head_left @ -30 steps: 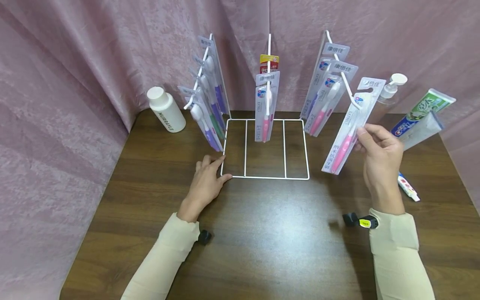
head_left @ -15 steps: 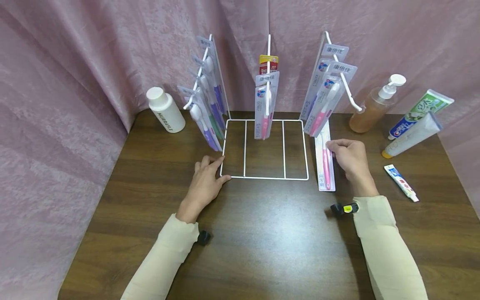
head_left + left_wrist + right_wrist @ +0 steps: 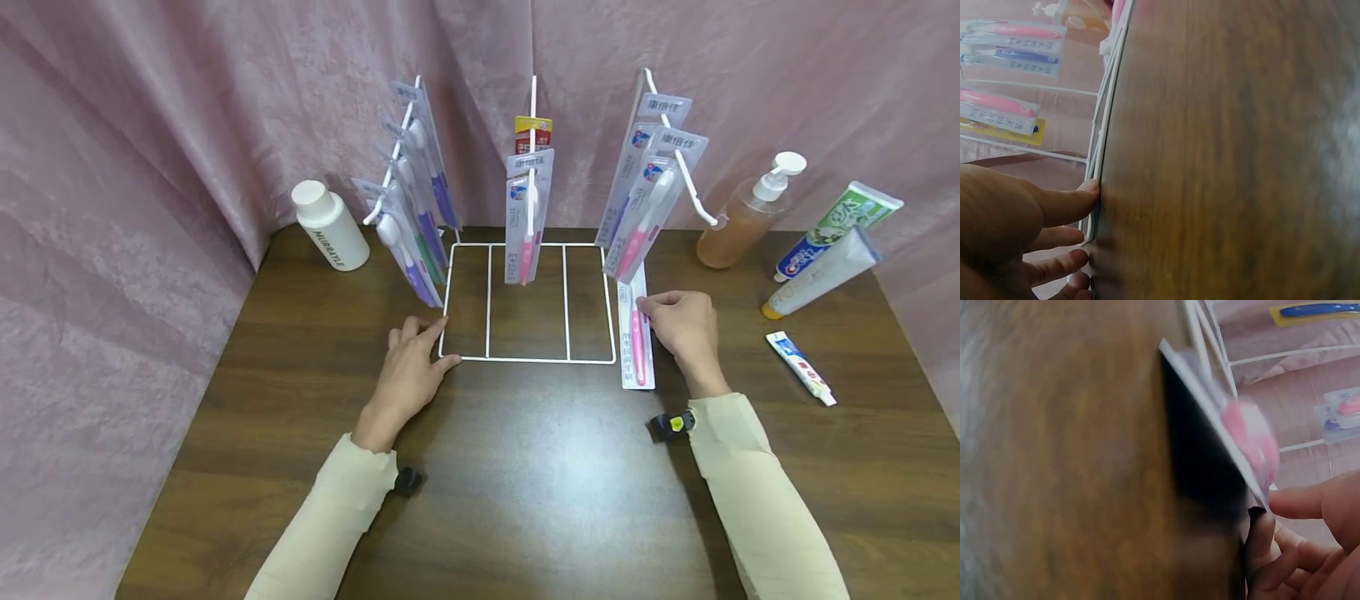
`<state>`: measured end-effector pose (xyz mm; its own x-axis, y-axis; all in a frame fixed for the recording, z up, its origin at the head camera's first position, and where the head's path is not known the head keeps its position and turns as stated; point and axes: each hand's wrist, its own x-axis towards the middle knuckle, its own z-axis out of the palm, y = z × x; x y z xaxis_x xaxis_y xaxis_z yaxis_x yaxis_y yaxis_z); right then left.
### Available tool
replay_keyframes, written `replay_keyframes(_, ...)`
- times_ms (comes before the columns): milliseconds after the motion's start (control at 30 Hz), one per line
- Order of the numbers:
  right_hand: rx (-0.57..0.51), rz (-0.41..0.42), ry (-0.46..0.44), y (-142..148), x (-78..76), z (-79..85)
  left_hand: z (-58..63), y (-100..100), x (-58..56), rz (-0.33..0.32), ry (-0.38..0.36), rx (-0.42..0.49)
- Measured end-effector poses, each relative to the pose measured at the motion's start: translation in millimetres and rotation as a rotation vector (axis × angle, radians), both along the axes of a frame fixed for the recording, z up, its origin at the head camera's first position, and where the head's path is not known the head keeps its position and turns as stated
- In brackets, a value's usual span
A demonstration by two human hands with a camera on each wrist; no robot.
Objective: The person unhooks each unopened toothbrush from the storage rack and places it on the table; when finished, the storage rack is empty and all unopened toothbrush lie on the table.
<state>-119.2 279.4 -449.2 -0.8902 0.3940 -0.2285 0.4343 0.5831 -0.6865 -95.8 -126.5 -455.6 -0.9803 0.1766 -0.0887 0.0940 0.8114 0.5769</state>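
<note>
My right hand [image 3: 686, 329] pinches the edge of a packaged toothbrush [image 3: 638, 350] with a pink handle, thumb against fingers. The pack is just right of the white wire rack [image 3: 525, 360], its top end partly hidden behind a hanging pack [image 3: 636, 225]. Seen from the right wrist, the toothbrush pack [image 3: 1235, 437] is tilted, with a dark shadow under it. At the rack's front left corner rests my left hand [image 3: 405, 367], fingers loosely extended. In the left wrist view its thumb [image 3: 1072, 203] touches the base wire.
More packaged toothbrushes hang on the left hook [image 3: 412, 217] and middle hook [image 3: 531, 208]. A white bottle [image 3: 332, 229] stands left; a pump bottle [image 3: 738, 221], two toothpaste tubes [image 3: 836, 225] and a small tube [image 3: 801, 367] are at the right. A pink curtain [image 3: 300, 83] backs the table.
My right hand has brought the toothbrush pack off the front of the right hook, down and left to beside the rack's base. The left hand stays at the corner.
</note>
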Motion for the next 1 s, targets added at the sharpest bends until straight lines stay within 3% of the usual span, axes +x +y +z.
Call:
replay_keyframes(267, 0.038, 0.016, -0.071, -8, 5.1, 9.9, 11.1, 3, 4.8, 0.008, -0.061, -0.030)
replay_keyframes(833, 0.036, 0.032, -0.037, -3, 1.0, 11.4, 12.6, 4, 2.6, 0.007, -0.032, -0.019)
replay_keyframes(1000, 0.046, 0.035, -0.036, -3, 1.0, 11.0, 14.4, 4, 2.5, 0.005, -0.055, -0.020)
